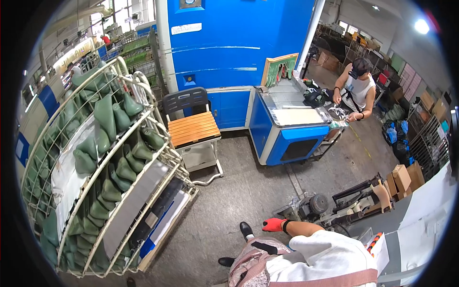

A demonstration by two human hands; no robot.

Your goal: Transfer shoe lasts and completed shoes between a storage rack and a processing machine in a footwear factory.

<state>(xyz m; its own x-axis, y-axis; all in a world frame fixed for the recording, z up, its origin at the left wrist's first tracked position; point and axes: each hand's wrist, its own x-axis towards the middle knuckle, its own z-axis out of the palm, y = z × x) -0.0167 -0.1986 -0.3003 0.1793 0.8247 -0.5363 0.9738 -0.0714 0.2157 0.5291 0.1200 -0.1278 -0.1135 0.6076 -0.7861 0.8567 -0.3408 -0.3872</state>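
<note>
My right hand [274,225], in a red glove with a dark band at the wrist, hangs in front of my body above the grey floor. Its fingers look curled in, and nothing shows in them. Past the white sleeve, my bare forearm [304,228] reaches left. Below it lies my pink apron [251,260] with a black strip on it, and two black shoes [245,229] stand on the floor beyond. My left hand is out of the picture. Nearest to the gloved hand is a grey motor [317,204] on the floor.
At left stands a cream wire rack [81,229] full of green shoe lasts [105,117]. A wood-slatted chair [193,129] sits by a large blue machine [215,57] with a work table [282,98]. A co-worker [361,91] handles a laced shoe [337,113] there. Cardboard boxes [401,178] stand at right.
</note>
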